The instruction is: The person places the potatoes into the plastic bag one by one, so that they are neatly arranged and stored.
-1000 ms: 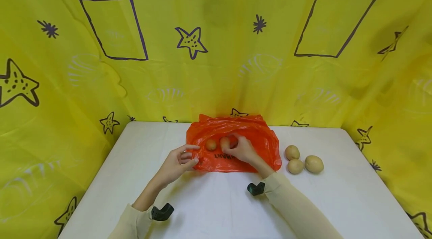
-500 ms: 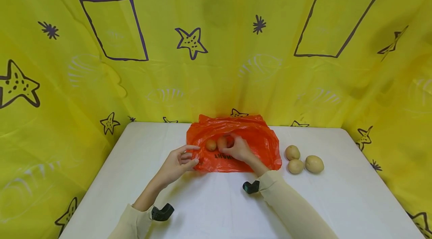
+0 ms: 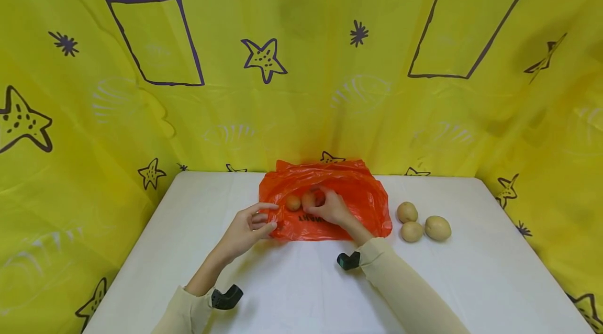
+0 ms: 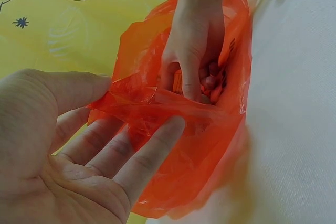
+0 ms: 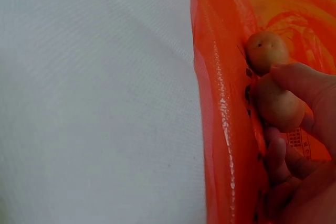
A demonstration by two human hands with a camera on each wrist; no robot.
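Note:
A red plastic bag [image 3: 348,177] lies at the back of the table with its mouth open toward me. My left hand [image 3: 247,226] holds the left edge of the mouth; in the left wrist view the film runs between thumb [image 4: 79,90] and fingers. Reaching inside the bag, my right hand [image 3: 334,208] grips a potato [image 5: 278,103] between thumb and fingers. That potato sits right beside another potato [image 5: 266,52] in the bag, as the right wrist view shows.
To the right of the bag, three potatoes [image 3: 412,232] rest grouped on the white tabletop [image 3: 301,287]. A yellow curtain [image 3: 311,109] with star drawings hangs behind the table and along both sides.
My right hand has shifted slightly left inside the bag, bringing its potato up beside the other one. The left hand keeps its place at the bag's edge.

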